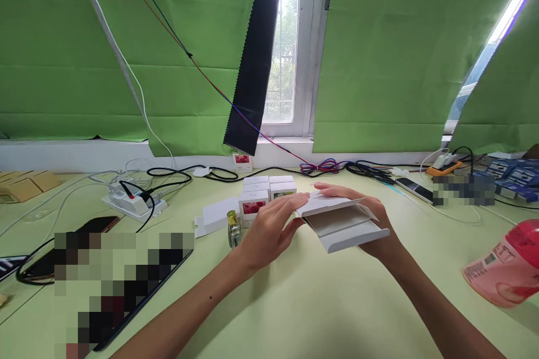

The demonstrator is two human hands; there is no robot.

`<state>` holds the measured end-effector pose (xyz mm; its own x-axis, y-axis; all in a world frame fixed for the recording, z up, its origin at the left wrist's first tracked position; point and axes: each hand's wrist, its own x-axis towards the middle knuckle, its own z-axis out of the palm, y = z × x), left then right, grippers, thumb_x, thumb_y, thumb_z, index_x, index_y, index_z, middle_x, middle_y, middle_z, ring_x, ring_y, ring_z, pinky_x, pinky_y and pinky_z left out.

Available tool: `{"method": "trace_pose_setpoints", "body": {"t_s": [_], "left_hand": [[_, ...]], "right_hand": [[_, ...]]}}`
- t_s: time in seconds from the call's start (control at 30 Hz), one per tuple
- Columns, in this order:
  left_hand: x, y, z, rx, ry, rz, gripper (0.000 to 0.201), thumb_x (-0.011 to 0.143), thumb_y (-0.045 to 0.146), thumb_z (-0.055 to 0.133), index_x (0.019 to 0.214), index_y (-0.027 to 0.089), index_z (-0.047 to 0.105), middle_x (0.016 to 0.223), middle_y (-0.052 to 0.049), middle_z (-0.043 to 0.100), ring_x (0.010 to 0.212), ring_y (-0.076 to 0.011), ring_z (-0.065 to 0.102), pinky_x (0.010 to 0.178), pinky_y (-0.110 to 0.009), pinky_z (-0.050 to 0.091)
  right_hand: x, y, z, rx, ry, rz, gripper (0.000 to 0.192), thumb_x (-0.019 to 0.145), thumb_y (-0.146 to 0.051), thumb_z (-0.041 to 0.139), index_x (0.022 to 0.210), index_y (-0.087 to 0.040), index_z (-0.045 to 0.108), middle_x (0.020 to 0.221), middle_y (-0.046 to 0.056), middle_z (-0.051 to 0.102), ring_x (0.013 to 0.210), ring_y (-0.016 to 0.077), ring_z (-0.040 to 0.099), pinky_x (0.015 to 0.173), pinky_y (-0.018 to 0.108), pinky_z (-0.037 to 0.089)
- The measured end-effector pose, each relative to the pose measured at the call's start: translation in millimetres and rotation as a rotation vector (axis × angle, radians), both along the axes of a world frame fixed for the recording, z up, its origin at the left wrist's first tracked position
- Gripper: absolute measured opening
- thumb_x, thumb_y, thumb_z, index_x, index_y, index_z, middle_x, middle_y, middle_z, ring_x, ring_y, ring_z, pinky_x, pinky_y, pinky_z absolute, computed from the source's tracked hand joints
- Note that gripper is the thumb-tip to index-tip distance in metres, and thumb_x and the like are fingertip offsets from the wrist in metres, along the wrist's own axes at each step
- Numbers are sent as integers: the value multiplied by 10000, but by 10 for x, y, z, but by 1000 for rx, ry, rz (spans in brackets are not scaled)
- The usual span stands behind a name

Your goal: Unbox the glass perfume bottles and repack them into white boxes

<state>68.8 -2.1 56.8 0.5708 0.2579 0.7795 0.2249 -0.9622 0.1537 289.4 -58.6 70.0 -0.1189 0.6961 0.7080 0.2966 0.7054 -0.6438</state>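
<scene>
Between my two hands, above the table, is a small white cardboard box [337,210] with its near end open and its flaps sticking out. My left hand [275,224] grips the box's left edge, fingers on top and thumb below. Around the right side my right hand [377,224] is closed, its fingers partly hidden behind the box. Left of my left hand stands a small glass bottle [234,230] with a gold cap. Just behind it are several closed white boxes [254,202] with red or green pictures, and a flattened white carton [219,216] lies beside them.
A power strip [138,205] with tangled cables lies at the left, near a phone [76,241] and a dark tablet edge [145,297]. On the right are another phone [415,190], a pink container [505,263] and blue packs [517,176]. Bundled wires [322,166] run along the wall.
</scene>
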Motion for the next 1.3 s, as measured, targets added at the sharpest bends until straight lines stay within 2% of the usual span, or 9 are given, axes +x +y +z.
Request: {"method": "trace_pose_setpoints", "body": {"t_s": [0.2,0.43,0.7,0.97,1.07,1.17,1.23,1.3], "left_hand": [[-21,-2,5,51,-24,-8,451,900,37,487,1317,207,504,1273,-111,693,1219,-216,648,989,-351,554],[-23,-49,16,-59,-19,31,433,893,57,486,1297,189,568,1217,-122,715,1170,-255,670,972,-386,564],[-19,-50,5,-108,-23,93,419,883,100,525,1279,201,618,1117,-113,741,1086,-270,696,880,-362,583],[-36,-59,-7,-104,-40,148,374,910,139,554,1273,212,609,1111,-101,746,1037,-252,702,835,-333,553],[-12,-83,30,-122,-52,154,286,938,202,549,1212,218,629,1046,-87,752,940,-229,709,788,-325,552],[31,-113,104,-245,-125,151,208,936,311,602,1122,221,622,974,-52,746,836,-186,697,770,-310,558],[62,-129,162,-413,-210,120,257,927,364,628,1142,231,581,1007,-44,734,874,-173,698,801,-307,566],[87,-139,209,-573,-291,76,321,923,383,636,1193,247,527,1079,-50,714,955,-173,697,834,-307,570]], "right_hand": [[-9,-60,57,41,-60,-47,287,897,-295,664,1175,-297,732,1272,56,710,1174,280,669,988,370,523],[-11,-88,104,23,-77,-72,259,896,-330,649,1130,-299,756,1220,38,735,1121,278,697,941,355,552],[-14,-107,114,-15,-45,-78,247,871,-324,671,1098,-323,768,1192,24,746,1113,296,699,940,388,558],[2,-119,111,3,-76,-76,249,888,-290,651,1105,-332,764,1198,16,742,1128,302,690,944,408,565],[2,-113,85,-17,-52,-87,255,872,-311,679,1113,-332,762,1190,21,745,1115,304,693,928,401,573],[-32,-68,53,-159,57,-166,296,769,-371,808,1053,-293,774,1066,41,779,990,310,726,834,397,603],[-64,-19,37,-310,228,-210,350,676,-409,880,969,-249,774,995,52,787,934,316,735,791,410,617],[-87,35,25,-434,438,-170,395,646,-429,902,947,-216,761,1023,69,782,962,319,733,816,428,620]]}}
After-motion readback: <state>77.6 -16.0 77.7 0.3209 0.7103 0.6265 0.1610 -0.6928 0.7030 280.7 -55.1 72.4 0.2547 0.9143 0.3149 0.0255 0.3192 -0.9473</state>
